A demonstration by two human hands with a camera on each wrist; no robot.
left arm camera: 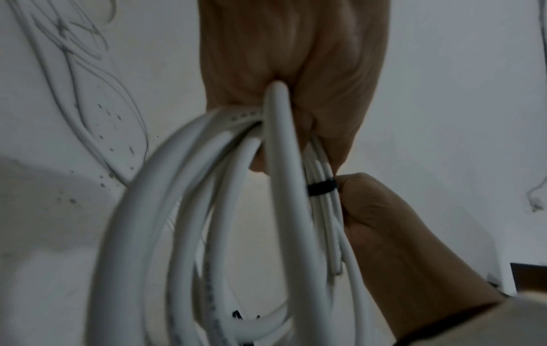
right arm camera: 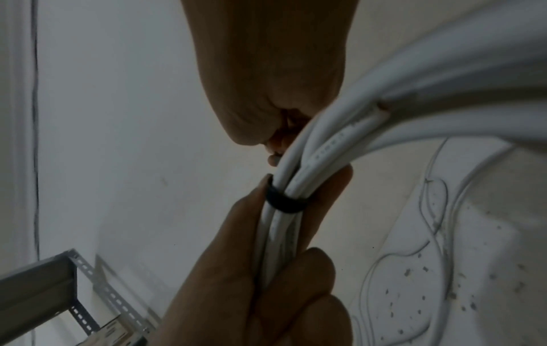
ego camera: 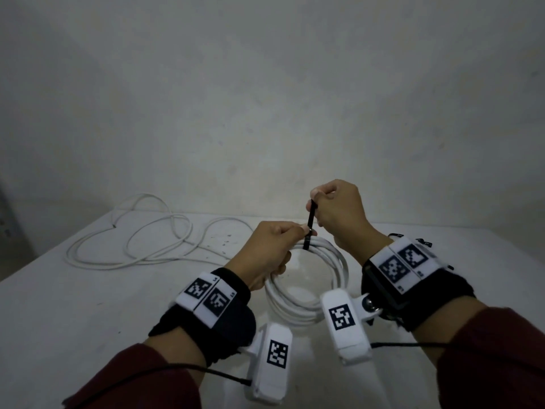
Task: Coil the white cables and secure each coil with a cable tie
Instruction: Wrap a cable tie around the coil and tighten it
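Observation:
A white cable coil hangs in front of me above the white table. My left hand grips the coil at its top left, and its thumb and forefinger pinch where a black cable tie wraps the strands. My right hand pinches the tie's tail, which stands straight up from the coil. The left wrist view shows the tie band drawn round the strands of the coil. In the right wrist view the tie band sits snug on the coil.
A second white cable lies in loose loops on the table's far left. A plain wall stands close behind the table. A grey slotted metal bracket shows low in the right wrist view.

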